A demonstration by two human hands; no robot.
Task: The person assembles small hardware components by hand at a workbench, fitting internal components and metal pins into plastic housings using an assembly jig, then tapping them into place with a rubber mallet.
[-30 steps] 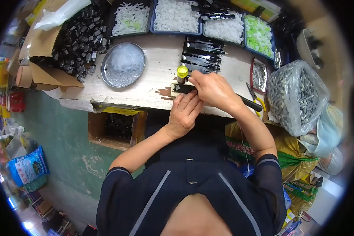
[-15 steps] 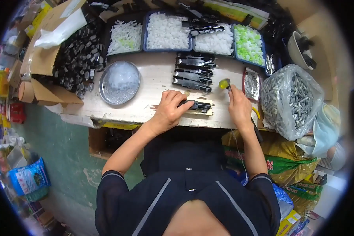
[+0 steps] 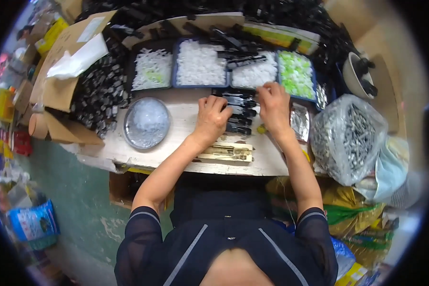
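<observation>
A row of long black plastic parts lies on the worktable. My left hand covers its left ends with curled fingers; whether they grip a part is hidden. At the far right end of the row, my right hand has its fingers bent together; what they hold, if anything, does not show. Nearer me sits a cream grooved block, with no black part in it. A small hammer with a yellow head lies beside the row, partly under my right hand.
Trays of white pieces and green-and-white pieces line the back. To the left are a round metal dish and a carton of small black pieces. A clear bag of metal pins and a bowl stand right.
The black part has left the cream block, and my left hand has moved away to the row. My right hand has put down the hammer and moved to the row's right end. The view has shifted.
</observation>
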